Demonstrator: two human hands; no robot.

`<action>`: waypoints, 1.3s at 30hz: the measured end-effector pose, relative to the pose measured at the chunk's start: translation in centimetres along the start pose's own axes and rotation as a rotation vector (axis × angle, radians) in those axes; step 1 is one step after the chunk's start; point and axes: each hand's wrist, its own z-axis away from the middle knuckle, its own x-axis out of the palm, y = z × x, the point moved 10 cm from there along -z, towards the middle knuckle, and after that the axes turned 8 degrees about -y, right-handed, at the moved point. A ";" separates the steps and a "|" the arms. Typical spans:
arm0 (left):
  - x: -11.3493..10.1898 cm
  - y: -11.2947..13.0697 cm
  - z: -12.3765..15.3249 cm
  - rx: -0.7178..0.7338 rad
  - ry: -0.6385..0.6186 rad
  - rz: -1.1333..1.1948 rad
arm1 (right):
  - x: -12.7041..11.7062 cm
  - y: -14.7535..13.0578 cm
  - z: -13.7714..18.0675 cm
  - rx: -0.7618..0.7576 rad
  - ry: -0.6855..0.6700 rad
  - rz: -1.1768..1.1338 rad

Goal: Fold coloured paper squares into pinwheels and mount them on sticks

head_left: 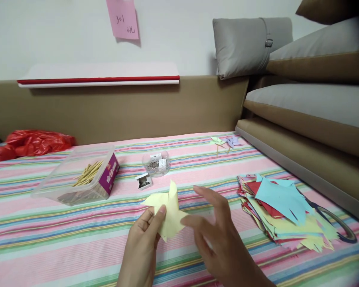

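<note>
My left hand (145, 235) pinches a pale yellow paper pinwheel (171, 221) between thumb and fingers. Some of its corners are bent inward under the thumb, and one curled flap points up. Close by on the right, my right hand (217, 235) is open with its fingers apart. One of its fingertips meets the pinwheel's right tip; whether it presses on the paper I cannot tell. Beyond them sit a small white box of metal pins (144, 181) and a clear round container (156, 163) with small metal pieces inside.
A plastic tub (74, 175) of wooden sticks stands left, before a red plastic bag (38, 143). Right lies a stack of cut coloured paper (284, 207) beside scissors (344, 229). Two finished pinwheels (232, 141) lie farther back. Cushions (311, 107) border the striped cloth (77, 251).
</note>
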 end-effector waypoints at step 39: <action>0.6 -0.6 0.4 0.036 0.002 -0.141 | 2.2 4.2 0.9 0.463 0.171 -0.520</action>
